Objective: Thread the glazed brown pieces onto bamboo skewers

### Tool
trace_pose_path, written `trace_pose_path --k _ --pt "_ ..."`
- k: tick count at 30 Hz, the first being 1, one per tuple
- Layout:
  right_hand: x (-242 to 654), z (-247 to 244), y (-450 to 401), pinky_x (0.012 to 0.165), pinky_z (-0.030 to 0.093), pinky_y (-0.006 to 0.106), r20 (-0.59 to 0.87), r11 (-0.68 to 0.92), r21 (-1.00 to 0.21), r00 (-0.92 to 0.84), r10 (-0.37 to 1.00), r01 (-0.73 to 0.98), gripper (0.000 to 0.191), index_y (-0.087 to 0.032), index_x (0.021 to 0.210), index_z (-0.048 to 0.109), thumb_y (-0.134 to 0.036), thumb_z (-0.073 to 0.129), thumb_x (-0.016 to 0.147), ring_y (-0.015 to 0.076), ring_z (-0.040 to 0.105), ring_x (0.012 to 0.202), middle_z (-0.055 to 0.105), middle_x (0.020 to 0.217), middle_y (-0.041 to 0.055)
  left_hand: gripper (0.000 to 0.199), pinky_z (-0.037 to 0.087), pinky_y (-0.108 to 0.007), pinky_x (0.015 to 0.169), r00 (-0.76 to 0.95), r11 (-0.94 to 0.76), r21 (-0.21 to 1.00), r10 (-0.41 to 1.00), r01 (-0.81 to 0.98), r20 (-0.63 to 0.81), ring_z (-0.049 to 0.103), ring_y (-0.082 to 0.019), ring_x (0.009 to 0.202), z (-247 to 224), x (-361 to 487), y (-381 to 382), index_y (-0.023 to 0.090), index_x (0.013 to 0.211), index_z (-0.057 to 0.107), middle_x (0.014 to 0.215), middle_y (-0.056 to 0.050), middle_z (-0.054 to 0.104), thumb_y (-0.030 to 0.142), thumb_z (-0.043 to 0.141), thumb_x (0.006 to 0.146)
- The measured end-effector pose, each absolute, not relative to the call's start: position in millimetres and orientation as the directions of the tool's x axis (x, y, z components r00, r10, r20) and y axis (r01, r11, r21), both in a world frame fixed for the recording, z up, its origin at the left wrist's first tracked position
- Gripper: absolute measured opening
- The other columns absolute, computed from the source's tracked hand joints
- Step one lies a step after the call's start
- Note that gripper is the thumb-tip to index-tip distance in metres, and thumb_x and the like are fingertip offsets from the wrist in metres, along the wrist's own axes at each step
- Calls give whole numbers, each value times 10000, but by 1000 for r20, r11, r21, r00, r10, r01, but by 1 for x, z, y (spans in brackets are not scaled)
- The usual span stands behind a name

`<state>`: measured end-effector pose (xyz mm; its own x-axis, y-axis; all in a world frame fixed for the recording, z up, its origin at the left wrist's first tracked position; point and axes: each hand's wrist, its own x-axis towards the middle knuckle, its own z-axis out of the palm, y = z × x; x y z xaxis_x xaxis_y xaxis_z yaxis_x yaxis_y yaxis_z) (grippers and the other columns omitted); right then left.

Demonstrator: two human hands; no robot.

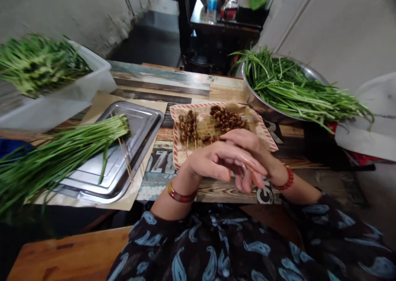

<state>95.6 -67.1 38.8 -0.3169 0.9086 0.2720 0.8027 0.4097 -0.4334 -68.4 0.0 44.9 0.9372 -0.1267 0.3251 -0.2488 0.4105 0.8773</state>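
Observation:
My left hand [227, 161] is held over the near edge of a patterned paper sheet [201, 112], thumb apart and fingers stretched to the right, nothing visible in its grip. Just behind it is my right hand [252, 145], its back turned up; the left hand hides most of its fingers. On the sheet lies a heap of glossy brown, knobbly pieces [227, 120] that look like insects or pupae. Left of the heap, several such pieces are threaded on thin wooden skewers [190, 126]. A few loose pieces [208, 139] lie close to my hands.
To the left, a bundle of chives [93, 140] and bare sticks [125, 159] rest on a metal tray [142, 112]. Behind it stands a white bin [93, 62] of greens. At right is a steel bowl [253, 93] of chives. A bottle [212, 4] stands on the far table.

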Motion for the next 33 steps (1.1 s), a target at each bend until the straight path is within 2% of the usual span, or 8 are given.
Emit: trace_pose_path --k 2,5,9,12,15,22,28,33 --pt "122 48 -84 836 521 333 356 327 -445 -171 919 834 247 -198 1083 662 -254 457 957 189 655 937 708 1023 68 589 575 -341 661 916 409 821 132 -398 378 708 -221 737 41 -70 -3 181 1153 665 1018 -144 718 601 670 739" --pt "152 57 -112 741 522 294 401 186 -425 0 916 886 186 -218 995 688 -244 514 935 166 666 814 723 919 45 606 552 -298 594 783 309 774 512 -553 354 672 -178 659 40 -67 -2 188 1170 650 935 -108 716 635 631 761" --pt "169 55 -144 713 518 291 270 140 -408 -27 963 902 170 -218 951 694 -256 530 928 170 665 797 723 901 44 480 508 -241 545 564 202 731 773 -652 289 621 -128 610 43 -60 7 217 1116 667 865 -63 699 592 472 889" --pt "168 40 -157 795 515 319 142 185 -423 -137 980 887 214 -196 987 685 -255 481 959 185 659 890 718 950 59 489 486 -225 545 499 168 717 821 -677 279 604 -113 617 43 -59 14 217 1098 675 844 -50 691 533 327 965" --pt "165 24 -162 814 506 330 116 231 -435 -200 973 870 232 -180 1004 678 -253 460 972 188 642 910 705 968 73 529 483 -210 572 461 116 736 840 -667 285 589 -100 632 40 -63 18 227 1091 683 833 -28 687 522 257 985" --pt "163 25 -178 769 482 314 16 315 -435 -342 940 844 185 -203 1008 677 -233 504 951 183 598 877 659 930 67 459 480 -215 585 337 64 777 921 -626 196 598 -99 621 39 -74 24 267 1040 685 832 -31 676 556 339 954" --pt "168 27 -199 804 484 338 -12 296 -447 -337 941 844 196 -225 1059 646 -231 477 960 197 585 936 642 1029 75 461 477 -214 569 291 34 775 937 -631 195 562 -102 585 39 -78 28 246 1055 675 818 -38 673 564 363 938" --pt "169 13 -208 802 473 356 2 286 -359 -305 952 889 192 -232 1081 626 -229 476 962 208 595 940 658 1058 68 501 465 -220 579 297 36 748 930 -663 218 557 -95 592 37 -81 30 229 1058 674 809 -19 667 544 295 968"
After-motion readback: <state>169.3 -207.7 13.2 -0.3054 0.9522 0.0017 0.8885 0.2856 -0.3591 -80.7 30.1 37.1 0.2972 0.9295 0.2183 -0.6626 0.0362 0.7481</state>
